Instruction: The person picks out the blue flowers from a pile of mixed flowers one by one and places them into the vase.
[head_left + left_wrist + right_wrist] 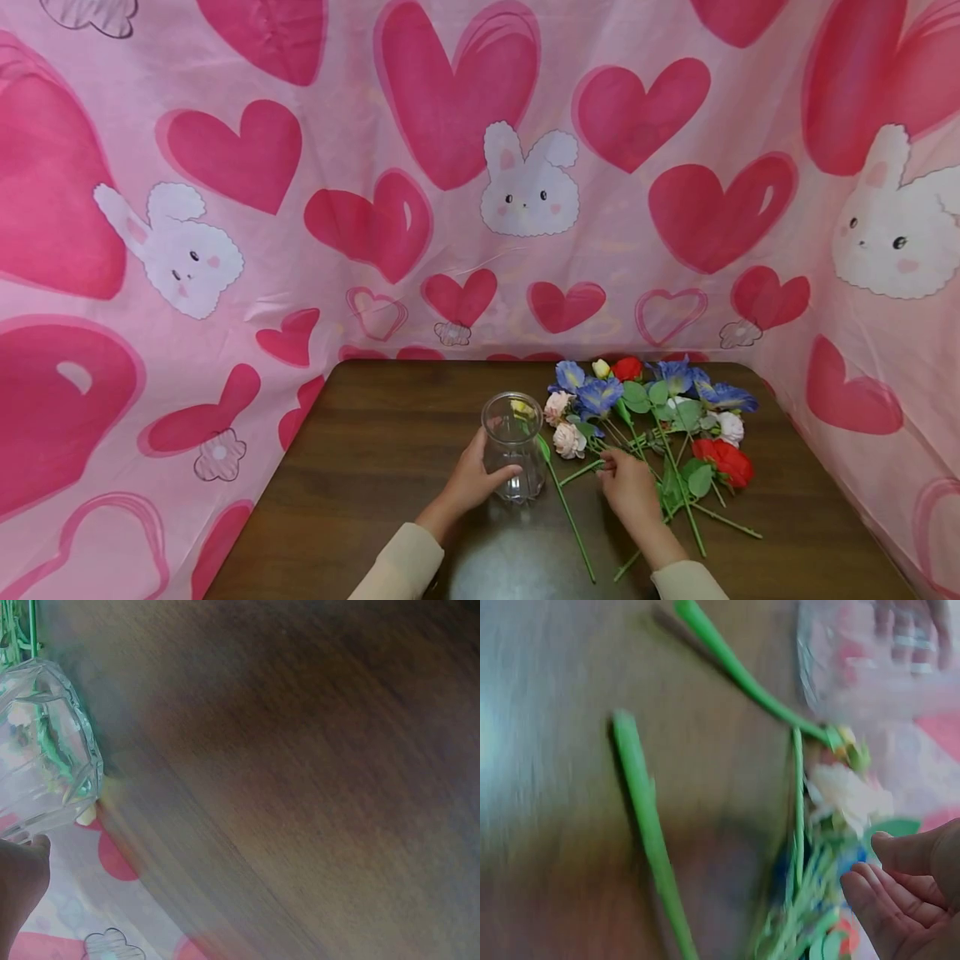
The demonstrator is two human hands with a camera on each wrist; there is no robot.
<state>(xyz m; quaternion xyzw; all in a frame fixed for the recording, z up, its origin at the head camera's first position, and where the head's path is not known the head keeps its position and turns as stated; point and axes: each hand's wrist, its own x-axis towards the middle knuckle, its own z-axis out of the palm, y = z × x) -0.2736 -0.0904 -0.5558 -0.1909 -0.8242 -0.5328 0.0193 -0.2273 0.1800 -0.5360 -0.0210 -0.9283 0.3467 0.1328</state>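
My left hand (467,482) grips a clear, faceted vase (527,471) standing on the table, thumb across its front and fingers round its far left side. In the left wrist view, the vase (56,761) shows at the left edge, with part of the hand (21,874) below it. My right hand (628,490) is over the stems of a loose pile of artificial flowers. Seen from the right wrist, thumb and fingers (881,900) stand apart with nothing between them. Beside the vase lies a long green stem (573,522); a yellow bloom (522,408) shows through the glass.
The pile spreads over the table's right side: blue irises (600,395), red blooms (723,463), pale pink blooms (568,440) and a white one (729,428). Stem ends point toward the near edge. A pink heart-print cloth (525,250) hangs round the brown table (360,467).
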